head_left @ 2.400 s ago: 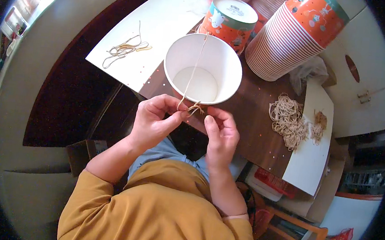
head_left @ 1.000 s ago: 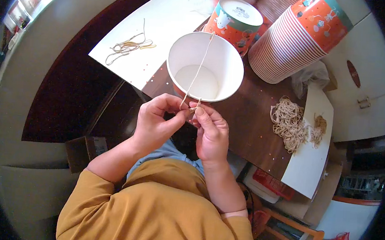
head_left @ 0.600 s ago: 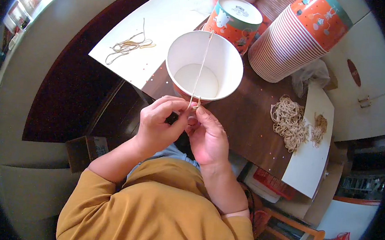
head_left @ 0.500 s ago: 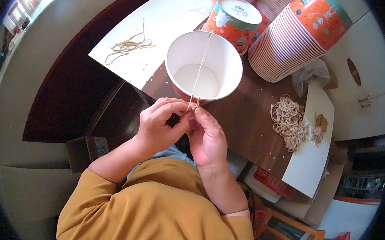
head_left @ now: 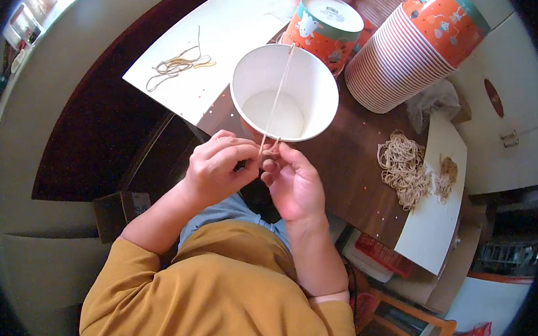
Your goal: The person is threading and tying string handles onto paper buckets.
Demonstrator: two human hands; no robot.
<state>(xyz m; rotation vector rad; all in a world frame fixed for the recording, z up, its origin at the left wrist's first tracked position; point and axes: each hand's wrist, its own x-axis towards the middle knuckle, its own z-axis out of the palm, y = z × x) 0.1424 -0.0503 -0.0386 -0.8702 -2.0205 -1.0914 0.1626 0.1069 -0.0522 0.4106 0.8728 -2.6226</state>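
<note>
A large round paper bucket [head_left: 251, 67], white inside, stands with its mouth up at the edge of the brown table. A beige cord [head_left: 278, 97] runs from its far rim across the opening to the near rim. My left hand [head_left: 222, 165] pinches the cord just in front of the near rim. Close beside it, my right hand [head_left: 298, 182] has thumb and fingertips closed on the cord where it meets the near rim. The fingertips of both hands almost touch, and the small loop or knot between them is too fine to make out.
Behind stand an upside-down orange bucket [head_left: 322, 37] and a tall leaning stack of buckets [head_left: 401, 58]. Loose cords [head_left: 179, 65] lie on the white panel at left. A heap of beige cords [head_left: 403, 171] and a smaller bunch [head_left: 446, 179] lie at right. A wooden chair [head_left: 408, 312] stands lower right.
My hands have drawn slightly apart, the left a little leftward and the right a little rightward. The right fingers have opened out somewhat. The bucket has hardly moved.
</note>
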